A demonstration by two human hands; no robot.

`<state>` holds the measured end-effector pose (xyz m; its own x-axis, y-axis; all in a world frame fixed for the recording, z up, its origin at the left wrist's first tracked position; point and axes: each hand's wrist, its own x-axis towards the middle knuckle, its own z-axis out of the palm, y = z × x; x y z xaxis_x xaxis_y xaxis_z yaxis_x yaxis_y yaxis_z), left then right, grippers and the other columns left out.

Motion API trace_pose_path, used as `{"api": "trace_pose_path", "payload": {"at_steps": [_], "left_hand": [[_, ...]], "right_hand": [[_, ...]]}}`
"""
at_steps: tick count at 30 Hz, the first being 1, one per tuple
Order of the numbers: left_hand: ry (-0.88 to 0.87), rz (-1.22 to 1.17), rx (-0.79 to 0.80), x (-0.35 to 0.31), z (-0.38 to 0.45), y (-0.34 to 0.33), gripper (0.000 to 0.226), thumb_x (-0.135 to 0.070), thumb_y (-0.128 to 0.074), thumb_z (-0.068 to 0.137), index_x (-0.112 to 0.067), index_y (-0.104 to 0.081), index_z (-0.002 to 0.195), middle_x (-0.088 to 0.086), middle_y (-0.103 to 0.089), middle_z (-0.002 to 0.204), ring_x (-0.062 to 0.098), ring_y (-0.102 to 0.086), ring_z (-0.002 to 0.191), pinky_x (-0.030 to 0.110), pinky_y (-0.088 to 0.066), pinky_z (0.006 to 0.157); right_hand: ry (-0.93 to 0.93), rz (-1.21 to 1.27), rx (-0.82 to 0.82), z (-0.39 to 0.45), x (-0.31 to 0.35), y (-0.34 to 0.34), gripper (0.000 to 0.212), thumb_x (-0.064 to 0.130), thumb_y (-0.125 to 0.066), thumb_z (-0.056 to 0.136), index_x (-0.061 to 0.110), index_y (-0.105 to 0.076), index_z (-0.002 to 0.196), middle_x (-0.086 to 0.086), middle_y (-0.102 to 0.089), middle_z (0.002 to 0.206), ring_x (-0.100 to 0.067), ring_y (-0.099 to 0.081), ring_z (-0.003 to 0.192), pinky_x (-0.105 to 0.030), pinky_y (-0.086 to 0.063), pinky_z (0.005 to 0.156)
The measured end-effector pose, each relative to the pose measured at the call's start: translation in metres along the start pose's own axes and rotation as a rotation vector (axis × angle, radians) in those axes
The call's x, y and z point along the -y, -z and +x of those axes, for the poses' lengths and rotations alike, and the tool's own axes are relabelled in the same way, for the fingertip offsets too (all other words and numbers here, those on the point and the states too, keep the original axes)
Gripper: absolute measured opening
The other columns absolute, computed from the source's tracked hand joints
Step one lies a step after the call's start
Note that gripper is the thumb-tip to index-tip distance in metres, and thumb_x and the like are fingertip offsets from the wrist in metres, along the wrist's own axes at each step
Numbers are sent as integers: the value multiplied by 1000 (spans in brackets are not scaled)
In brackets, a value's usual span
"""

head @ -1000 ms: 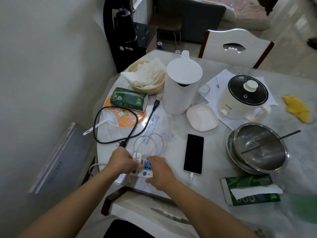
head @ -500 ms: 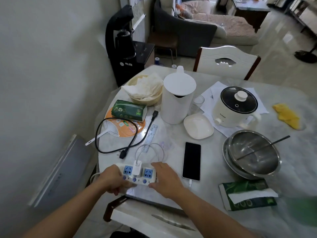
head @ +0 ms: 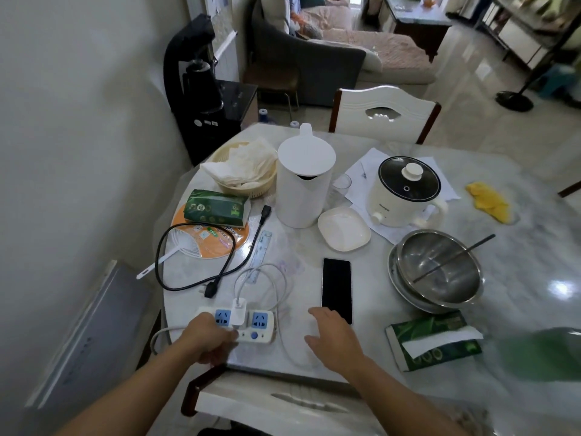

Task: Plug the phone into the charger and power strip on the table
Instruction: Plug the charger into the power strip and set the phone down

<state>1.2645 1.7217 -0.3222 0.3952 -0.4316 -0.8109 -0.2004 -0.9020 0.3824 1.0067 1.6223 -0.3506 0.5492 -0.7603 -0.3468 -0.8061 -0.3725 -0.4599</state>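
Observation:
A white power strip (head: 257, 325) with blue sockets lies near the table's front left edge. A white charger (head: 238, 313) sits plugged into its middle socket. Its white cable (head: 276, 287) loops over the table and runs under my right hand toward the phone. The black phone (head: 336, 289) lies face up to the right, screen dark. My left hand (head: 206, 339) rests on the strip's left end, fingers on its switch row. My right hand (head: 333, 336) hovers with fingers spread just below the phone, covering its bottom end and holding nothing.
A black power cord (head: 201, 262) loops left of the strip. Behind stand a white kettle (head: 303, 180), a white dish (head: 344, 229), a small cooker (head: 405, 191), steel bowls (head: 440, 272) and tissue packs (head: 434, 341). A chair back (head: 267, 401) sits at the near edge.
My right hand has left the power strip and moved right to the phone's bottom end. My left hand stays on the strip. The head has lifted, showing more of the room.

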Motion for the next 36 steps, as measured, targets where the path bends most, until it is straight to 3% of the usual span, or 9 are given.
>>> {"api": "trace_pose_path", "payload": {"at_steps": [6,13,18,22,26,29,33,36], "left_hand": [[56,-134,21,4,6,-3,25,-15,-77,81,9,-71,81,14,-69,53,22,-61,38,22,-44,35],[115,-263,72,1,10,-6,15,2,-72,81,13,-63,82,21,-62,58,26,-55,45,31,-47,46],[60,-249,44,8,10,-4,29,-6,-80,77,16,-65,88,27,-74,73,34,-66,57,42,-58,60],[-6,-144,5,15,1,-5,30,-18,-87,70,7,-72,74,18,-73,61,26,-66,49,24,-44,38],[-38,-17,6,10,-16,0,28,-16,-92,61,-1,-68,64,14,-70,53,25,-64,41,25,-46,39],[-163,265,-145,-5,-28,17,29,-22,-81,69,-7,-68,49,8,-69,46,23,-68,43,22,-49,43],[-430,483,-413,-33,-42,40,19,-32,-72,76,-18,-71,63,-4,-68,57,9,-63,53,25,-47,50],[-463,641,-349,-46,-44,44,9,-26,-66,80,-25,-68,71,-7,-67,74,12,-62,69,26,-44,57]], "right_hand": [[-82,43,-49,-14,-16,4,52,29,-61,92,17,-45,140,-1,-55,135,-20,-50,119,-28,-41,99],[-153,34,-47,-25,-30,11,56,27,-59,94,15,-41,145,-4,-51,142,-22,-46,130,-29,-36,107],[-101,-15,-4,-26,-31,16,46,26,-58,94,13,-47,137,-6,-57,129,-23,-52,117,-31,-44,98],[-81,-54,58,-23,-35,28,32,25,-60,91,11,-54,120,-7,-60,114,-24,-57,103,-33,-49,86],[-71,-120,132,-19,-40,43,26,24,-60,90,10,-56,111,-8,-61,112,-27,-60,100,-35,-50,82],[-89,-166,198,-16,-39,55,32,28,-57,92,11,-55,119,-9,-60,118,-28,-60,103,-37,-51,86],[-144,-178,229,-16,-31,67,30,31,-56,91,12,-55,113,-8,-60,112,-28,-60,98,-37,-52,83],[-171,-194,244,-20,-20,73,24,33,-55,91,14,-54,105,-4,-55,101,-25,-55,88,-33,-46,75]]}}
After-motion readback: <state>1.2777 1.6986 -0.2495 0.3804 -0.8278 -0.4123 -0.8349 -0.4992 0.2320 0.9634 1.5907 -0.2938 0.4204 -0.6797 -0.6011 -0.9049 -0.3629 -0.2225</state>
